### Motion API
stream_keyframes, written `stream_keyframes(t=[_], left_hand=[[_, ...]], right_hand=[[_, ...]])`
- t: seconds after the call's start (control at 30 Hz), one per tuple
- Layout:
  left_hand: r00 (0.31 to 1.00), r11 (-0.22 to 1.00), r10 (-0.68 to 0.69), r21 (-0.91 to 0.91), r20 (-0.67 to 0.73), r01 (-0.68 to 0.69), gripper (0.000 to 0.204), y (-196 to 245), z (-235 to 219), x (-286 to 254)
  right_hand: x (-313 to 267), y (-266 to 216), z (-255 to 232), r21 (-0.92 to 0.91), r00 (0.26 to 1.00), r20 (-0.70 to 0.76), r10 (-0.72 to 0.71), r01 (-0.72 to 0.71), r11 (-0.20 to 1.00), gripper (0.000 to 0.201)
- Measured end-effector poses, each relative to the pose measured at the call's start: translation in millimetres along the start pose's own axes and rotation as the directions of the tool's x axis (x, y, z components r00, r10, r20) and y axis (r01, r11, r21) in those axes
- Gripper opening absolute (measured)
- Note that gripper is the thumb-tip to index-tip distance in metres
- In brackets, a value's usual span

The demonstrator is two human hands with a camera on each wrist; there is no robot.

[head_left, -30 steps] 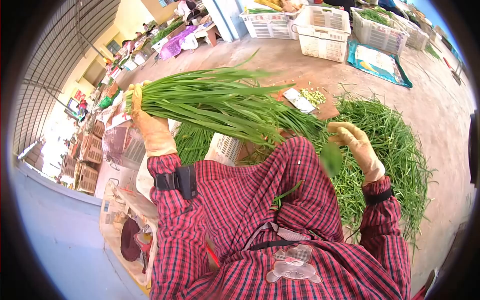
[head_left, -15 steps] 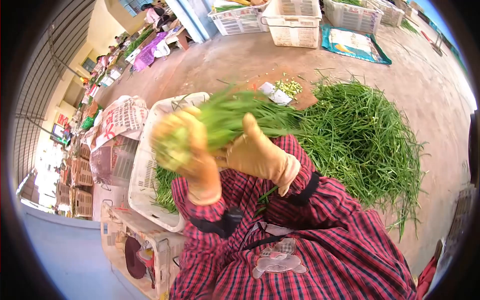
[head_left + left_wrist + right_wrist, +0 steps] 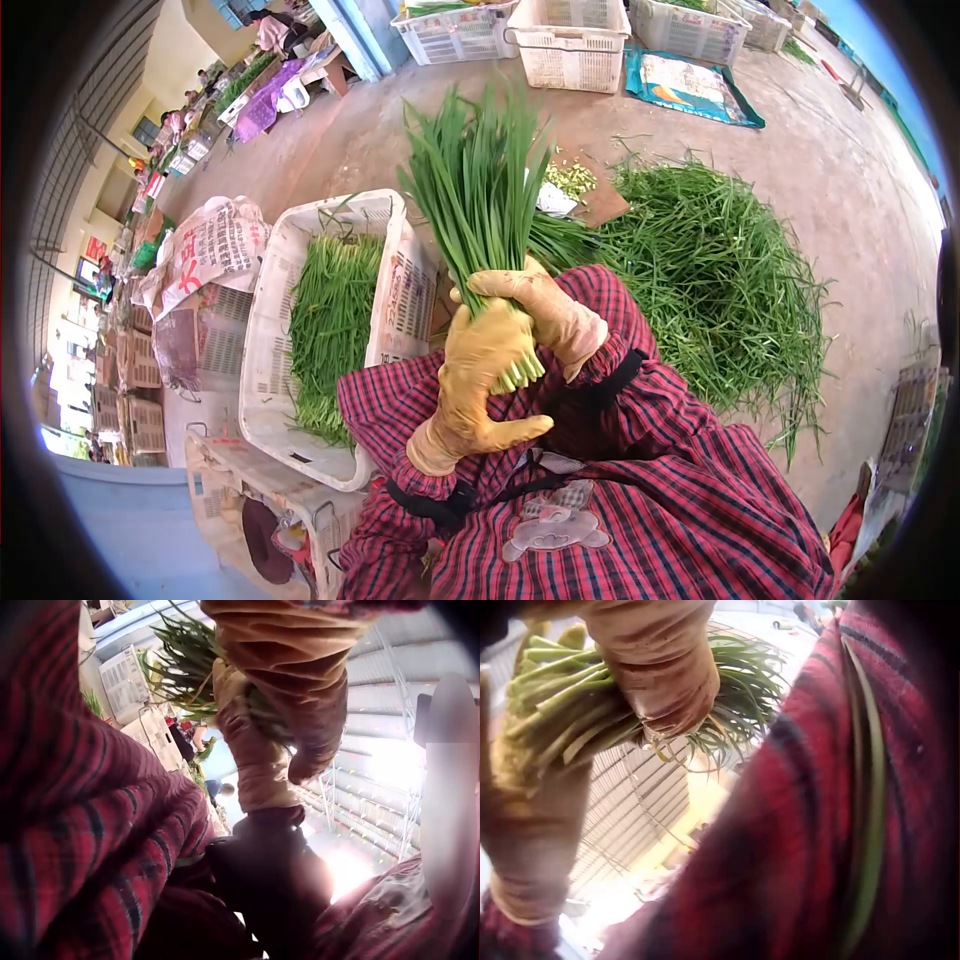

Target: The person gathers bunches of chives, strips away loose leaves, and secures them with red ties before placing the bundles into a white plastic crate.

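A bunch of long green leafy stalks [image 3: 478, 190] stands almost upright in the head view, leaves up and pale cut ends down. My gloved right hand [image 3: 548, 312] grips it above the ends, fingers curled round the front; the right wrist view shows this hand [image 3: 660, 667] round the stalks. Against the lower stalks lies my gloved left hand [image 3: 478, 375], its thumb stretched out to the side. In the right wrist view the left palm [image 3: 536, 802] is behind the pale ends [image 3: 562, 697]. Part of its fingers is hidden by the bunch.
A white crate [image 3: 256, 390] with laid stalks [image 3: 340, 310] stands at the left, a printed sack [image 3: 215, 245] beyond it. Loose greens [image 3: 710, 290] are heaped on the floor at the right. Several crates [image 3: 570, 60] and a blue-edged bag [image 3: 690, 88] lie farther back.
The bunch has swung from lying sideways in my left hand to upright. My right hand has come in from the right and taken hold of it; my left hand has loosened and moved down to the ends.
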State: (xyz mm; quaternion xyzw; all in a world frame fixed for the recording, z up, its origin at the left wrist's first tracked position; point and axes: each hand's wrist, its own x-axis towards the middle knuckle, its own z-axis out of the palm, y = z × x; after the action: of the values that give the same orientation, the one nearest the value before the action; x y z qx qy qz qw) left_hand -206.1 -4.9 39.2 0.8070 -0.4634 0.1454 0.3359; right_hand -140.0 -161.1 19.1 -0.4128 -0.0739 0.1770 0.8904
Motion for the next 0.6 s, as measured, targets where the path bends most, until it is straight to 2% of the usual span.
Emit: stream_keyframes(t=[0.03, 0.07, 0.1, 0.13, 0.17, 0.2, 0.23, 0.3, 0.33, 0.37, 0.4, 0.43, 0.47, 0.5, 0.57, 0.6], left_hand=[[0.951, 0.936, -0.226, -0.317, -0.211, 0.152, 0.08, -1.8, 11.9, -0.7], [0.813, 0.76, -0.479, -0.62, -0.33, 0.196, 0.097, -10.6, 20.7, -7.5], [0.761, 0.807, -0.507, -0.532, -0.404, 0.256, 0.102, -34.4, 26.8, -13.5], [0.717, 0.645, -0.663, -0.65, -0.216, 0.401, 0.099, -49.6, 32.5, -25.1], [0.639, 0.447, -0.769, -0.721, -0.008, 0.529, 0.096, -55.9, 34.7, -29.0], [0.593, 0.284, -0.786, -0.75, 0.175, 0.597, 0.078, -57.2, 35.9, -29.2], [0.589, 0.283, -0.79, -0.753, 0.169, 0.595, 0.078, -61.3, 38.8, -30.1], [0.677, 0.222, -0.716, -0.864, 0.17, 0.452, 0.056, -76.9, 50.9, -32.0], [0.717, 0.14, -0.613, -0.847, 0.333, 0.513, 0.045, -91.8, 47.5, -40.3], [0.713, 0.136, -0.616, -0.847, 0.334, 0.513, 0.045, -92.7, 44.0, -45.3], [0.703, 0.019, -0.603, -0.874, 0.378, 0.486, 0.044, -91.6, 40.2, -46.2], [0.695, -0.097, -0.583, -0.885, 0.421, 0.455, 0.043, -89.9, 37.6, -46.3], [0.706, -0.142, -0.593, -0.913, 0.387, 0.382, 0.038, -80.9, 34.0, -43.1], [0.705, -0.142, -0.594, -0.913, 0.388, 0.383, 0.038, -83.9, 42.9, -51.3], [0.72, 0.114, -0.664, -0.925, 0.2, 0.362, 0.034, -93.4, 57.4, -61.4], [0.745, 0.04, -0.615, -0.933, 0.259, 0.358, 0.031, -91.5, 54.4, -62.8]], right_hand=[[3.8, 1.8, -3.7, -0.081, 0.998, -0.013, -0.067, 0.065, 0.995, 0.03], [1.4, -2.1, 8.1, 0.001, 0.997, -0.059, -0.043, 0.043, 0.999, 0.036], [4.0, -1.4, 14.2, 0.002, 0.998, -0.059, -0.037, 0.037, 0.999, 0.036], [7.4, 1.3, 20.0, -0.124, 0.989, -0.103, -0.108, 0.095, 0.988, 0.042], [11.9, 4.7, 25.8, -0.254, 0.974, -0.135, -0.183, 0.144, 0.956, 0.048], [22.7, 19.5, 27.9, -0.38, 0.909, -0.067, -0.411, 0.357, 0.853, 0.059], [22.7, 26.0, 20.6, -0.381, 0.912, -0.061, -0.406, 0.355, 0.854, 0.059], [15.9, 13.5, 20.2, -0.282, 0.974, -0.056, -0.219, 0.195, 0.94, 0.063], [18.2, 14.9, 13.5, -0.381, 0.961, -0.005, -0.275, 0.252, 0.89, 0.063], [13.5, 5.2, 14.3, -0.38, 0.963, -0.006, -0.269, 0.247, 0.891, 0.063], [5.8, -13.0, 19.3, -0.428, 0.995, 0.006, -0.099, 0.092, 0.899, 0.063], [2.6, -23.8, 21.3, -0.476, 0.997, 0.009, 0.073, -0.06, 0.877, 0.062], [8.8, -14.6, 10.6, -0.535, 0.993, -0.001, 0.117, -0.1, 0.839, 0.066], [7.5, -12.1, 7.6, -0.534, 0.993, -0.001, 0.117, -0.099, 0.839, 0.066], [4.7, -8.6, 3.7, -0.401, 0.99, 0.044, 0.132, -0.104, 0.91, 0.073], [8.1, -2.5, -2.9, -0.479, 0.988, 0.029, 0.155, -0.122, 0.869, 0.075]])
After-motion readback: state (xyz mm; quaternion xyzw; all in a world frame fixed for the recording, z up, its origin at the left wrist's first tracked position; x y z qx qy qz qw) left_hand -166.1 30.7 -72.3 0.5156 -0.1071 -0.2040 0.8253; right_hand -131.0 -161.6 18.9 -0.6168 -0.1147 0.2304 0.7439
